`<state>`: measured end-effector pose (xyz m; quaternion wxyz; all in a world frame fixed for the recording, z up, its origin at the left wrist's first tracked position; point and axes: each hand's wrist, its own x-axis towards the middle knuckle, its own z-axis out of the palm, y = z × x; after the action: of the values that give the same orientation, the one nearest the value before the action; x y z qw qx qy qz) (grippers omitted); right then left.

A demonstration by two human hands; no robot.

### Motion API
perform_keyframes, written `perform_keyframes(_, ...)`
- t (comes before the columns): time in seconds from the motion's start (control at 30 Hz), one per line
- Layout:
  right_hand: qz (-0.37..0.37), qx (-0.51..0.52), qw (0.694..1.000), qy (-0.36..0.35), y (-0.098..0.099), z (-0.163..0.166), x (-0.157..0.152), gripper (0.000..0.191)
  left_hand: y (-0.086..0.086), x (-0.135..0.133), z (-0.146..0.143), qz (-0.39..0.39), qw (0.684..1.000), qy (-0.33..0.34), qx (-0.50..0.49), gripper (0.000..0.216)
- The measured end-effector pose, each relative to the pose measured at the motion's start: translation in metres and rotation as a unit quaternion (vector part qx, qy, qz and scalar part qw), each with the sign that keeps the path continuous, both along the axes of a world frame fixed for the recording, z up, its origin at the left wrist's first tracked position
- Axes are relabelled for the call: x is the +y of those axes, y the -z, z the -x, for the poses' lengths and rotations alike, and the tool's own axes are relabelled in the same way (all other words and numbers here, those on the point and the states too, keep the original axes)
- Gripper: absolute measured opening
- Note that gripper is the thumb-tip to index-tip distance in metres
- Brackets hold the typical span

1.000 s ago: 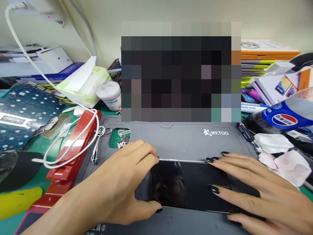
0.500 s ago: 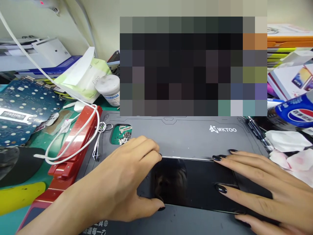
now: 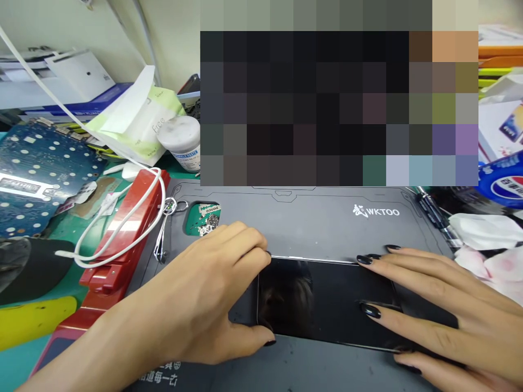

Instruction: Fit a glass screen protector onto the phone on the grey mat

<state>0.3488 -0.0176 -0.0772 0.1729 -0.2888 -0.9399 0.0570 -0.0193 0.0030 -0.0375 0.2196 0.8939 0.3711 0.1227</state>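
Note:
A smartphone (image 3: 330,305) with a glossy black face lies lengthwise across the grey work mat (image 3: 318,220). At its left end, my left hand (image 3: 208,294) is closed across its width, thumb on the near edge and bent fingers on the far edge. My right hand (image 3: 441,321) rests over the right end with fingers stretched out and spread. One finger lies on the dark glass, others reach the far edge, and the thumb is by the near edge. The phone's right end is hidden beneath this hand.
Left of the mat are a red tool (image 3: 116,234), a looped white cable (image 3: 163,204) and tweezers (image 3: 161,239). Small metal parts (image 3: 209,224) sit in a mat cutout. A paste jar (image 3: 182,141) stands behind; pens (image 3: 433,212) and white tissues (image 3: 484,231) lie right.
The view has shifted slightly, so the bench things appear a little higher. Both hands keep nearly the same place on the phone.

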Motion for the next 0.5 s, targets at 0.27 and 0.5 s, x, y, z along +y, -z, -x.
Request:
perform_keyframes(0.27,0.007,0.002,1.000,-0.007,-0.0008,0.0022,0.0013,0.049,0.0004,0.0000,0.0004,0.001,1.000,0.001,-0.005,0.036)
perform_keyframes(0.5,0.017,0.005,1.000,0.009,-0.0016,0.0027,-0.0010,0.049,-0.0002,0.0015,-0.0019,0.000,1.000,0.000,-0.004,0.031)
